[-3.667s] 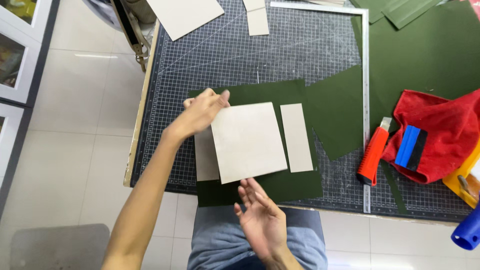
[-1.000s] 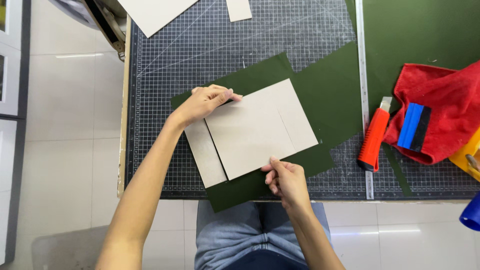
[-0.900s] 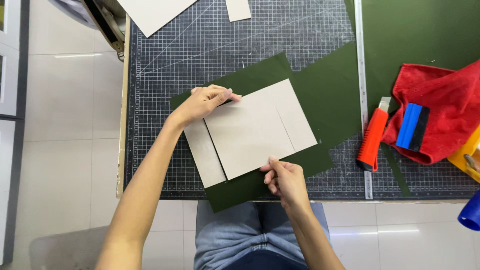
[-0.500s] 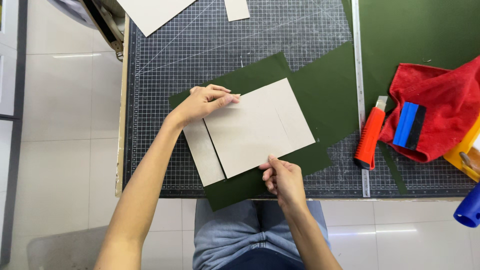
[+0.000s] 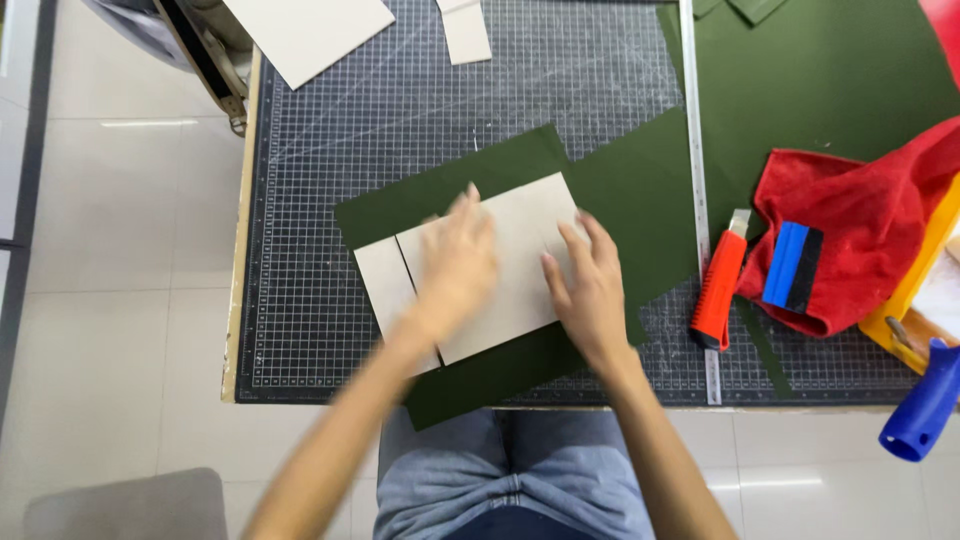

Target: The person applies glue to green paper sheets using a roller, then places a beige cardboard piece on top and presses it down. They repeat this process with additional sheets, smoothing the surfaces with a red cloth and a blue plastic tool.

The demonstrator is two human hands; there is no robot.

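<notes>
Grey board: large pale grey card panel, lying flat and tilted on the dark green sheet; both hands rest on it
Narrow strip: slim grey card piece just beside the grey board's left edge, parallel to it, a thin green gap between them
Green sheet: dark green covering material directly under the grey board, showing on all sides of it; its near corner overhangs the table edge
Left hand: laid flat, palm down, on the left half of the grey board, fingers together and extended; blurred, so the finer finger position cannot be told
Right hand: flat, palm down, fingers spread, on the right edge of the grey board, fingertips on the card and heel over the green sheet
Cutting mat: dark gridded mat beneath the green sheet, reaching beyond the grey board on all sides
Steel ruler: long, lying right of the grey board, running away from the person
Utility knife: red, right of the grey board, touching the ruler
Red cloth: far right of the grey board, a blue and black scraper on it
Spare card: pale sheet beyond the grey board, at the mat's far left corner
</notes>
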